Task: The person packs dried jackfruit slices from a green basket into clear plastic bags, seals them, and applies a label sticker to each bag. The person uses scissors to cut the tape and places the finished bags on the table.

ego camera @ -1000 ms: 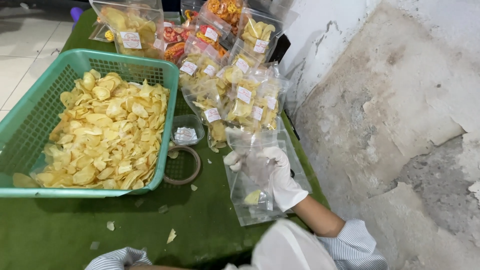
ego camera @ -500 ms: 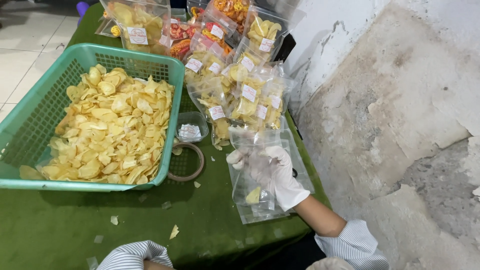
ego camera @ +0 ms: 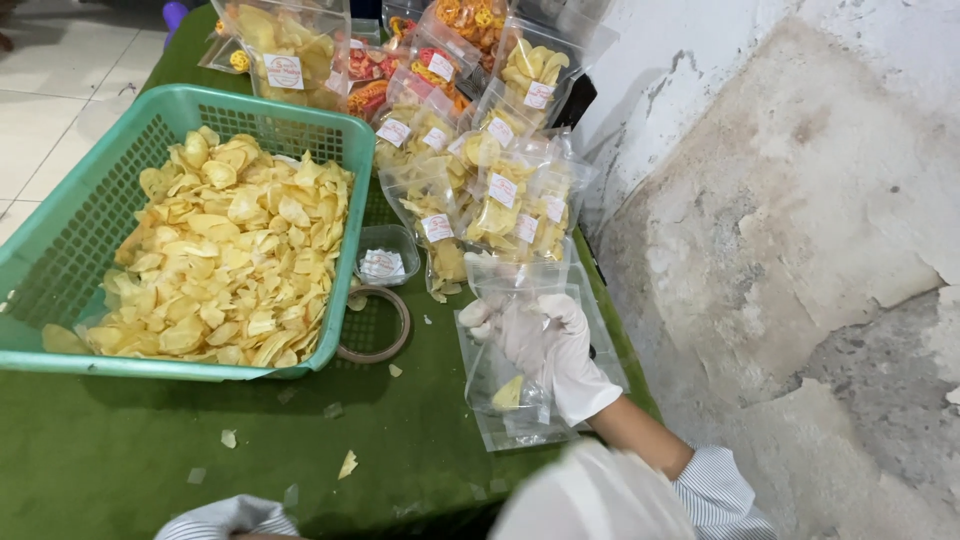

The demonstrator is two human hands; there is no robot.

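My gloved right hand (ego camera: 545,345) is clamped on a clear bag (ego camera: 520,375) w/ one chip inside, flat on green cloth (ego camera: 120,450), filled bags (ego camera: 490,190) just beyond, chip basket (ego camera: 330,125) to its left; left hand (ego camera: 590,500) blurred, grip can't tell.

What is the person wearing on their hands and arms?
The right hand wears a thin white disposable glove that ends at the wrist. Both arms have white sleeves with fine dark stripes, the right sleeve pushed up the forearm. The left sleeve shows at the bottom edge; the left hand is out of view.
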